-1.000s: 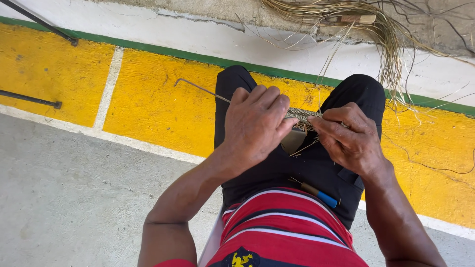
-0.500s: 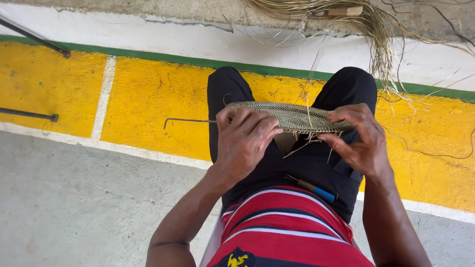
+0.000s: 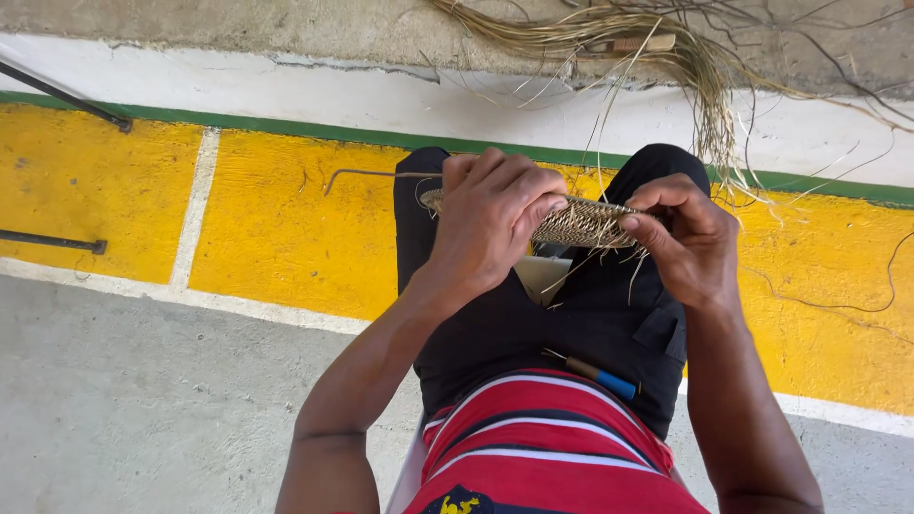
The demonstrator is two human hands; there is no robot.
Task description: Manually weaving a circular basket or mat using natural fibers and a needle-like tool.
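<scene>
Over my lap I hold a flat woven straw disc (image 3: 583, 223), seen nearly edge-on. My left hand (image 3: 493, 215) grips its left part, fingers curled over the top. My right hand (image 3: 687, 238) pinches the disc's right edge between thumb and fingers. A thin bent metal wire (image 3: 367, 174) sticks out to the left from under my left hand. Loose straw ends hang below the disc toward my black trousers (image 3: 571, 324).
A bundle of dry straw fibres (image 3: 685, 52) lies on the concrete ledge ahead and trails down to the right. The floor is painted yellow (image 3: 276, 238) with white and green lines. A blue-tipped tool (image 3: 598, 375) rests on my lap. Two dark metal rods (image 3: 57, 242) stand at left.
The woven disc has been turned from a face-on bundle to a flat, edge-on position. My left hand moved up over its left part; my right hand shifted to its right edge.
</scene>
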